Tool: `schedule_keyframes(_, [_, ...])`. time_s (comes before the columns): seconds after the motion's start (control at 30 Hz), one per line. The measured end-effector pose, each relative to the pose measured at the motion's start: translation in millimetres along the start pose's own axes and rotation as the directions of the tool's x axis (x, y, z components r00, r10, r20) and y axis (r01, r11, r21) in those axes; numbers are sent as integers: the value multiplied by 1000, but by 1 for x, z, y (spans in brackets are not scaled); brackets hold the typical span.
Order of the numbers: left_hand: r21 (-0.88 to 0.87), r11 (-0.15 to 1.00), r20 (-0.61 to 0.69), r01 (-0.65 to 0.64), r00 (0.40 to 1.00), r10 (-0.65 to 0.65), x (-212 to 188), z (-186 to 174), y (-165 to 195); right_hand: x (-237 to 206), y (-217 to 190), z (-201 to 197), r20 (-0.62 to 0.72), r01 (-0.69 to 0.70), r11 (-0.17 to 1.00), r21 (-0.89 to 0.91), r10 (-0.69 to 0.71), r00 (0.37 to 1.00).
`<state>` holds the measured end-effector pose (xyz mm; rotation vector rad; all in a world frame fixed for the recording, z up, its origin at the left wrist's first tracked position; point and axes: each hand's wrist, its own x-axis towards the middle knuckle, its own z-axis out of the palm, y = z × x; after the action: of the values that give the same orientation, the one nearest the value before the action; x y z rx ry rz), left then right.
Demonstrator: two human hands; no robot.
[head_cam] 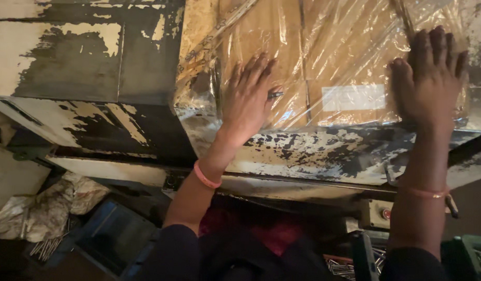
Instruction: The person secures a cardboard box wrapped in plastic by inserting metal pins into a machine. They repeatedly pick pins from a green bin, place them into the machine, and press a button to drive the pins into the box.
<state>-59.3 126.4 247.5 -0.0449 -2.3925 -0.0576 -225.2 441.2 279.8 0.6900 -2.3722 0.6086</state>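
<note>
A flat cardboard piece wrapped in clear plastic film (pixel 329 57) lies on a worn worktable (pixel 303 151) with peeling black and cream paint. My left hand (pixel 249 96) rests flat on the left part of the wrapped cardboard, fingers spread, a small dark object pinched near the thumb. Pressed flat on the wrapped cardboard's right part is my right hand (pixel 430 78), near a white label (pixel 353 97) under the film. Both wrists wear thin pink bands.
A second worn panel (pixel 79 62) adjoins the table at left. Crumpled cloth or paper (pixel 48 205) and loose nails (pixel 45 247) lie on the floor at lower left. A control box with a red button (pixel 386 213) sits under the table edge; green crates (pixel 469 255) stand at lower right.
</note>
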Motion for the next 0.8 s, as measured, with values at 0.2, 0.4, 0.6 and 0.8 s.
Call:
schedule_keyframes(0.2, [16, 1000, -4, 2, 1000, -2, 5, 8, -2, -1, -5, -7, 23, -25, 1000, 4, 25, 999])
schedule_keyframes(0.4, [8, 1000, 49, 22, 999, -22, 4, 6, -2, 4, -12, -10, 46, -51, 999, -4, 51, 998])
schedule_keyframes(0.6, [15, 1000, 37, 17, 999, -18, 4, 8, -4, 2, -14, -7, 54, -52, 999, -7, 52, 997])
schedule_keyframes(0.8, [15, 1000, 23, 19, 1000, -19, 2, 13, -7, 4, -17, -6, 68, -80, 996, -25, 82, 994])
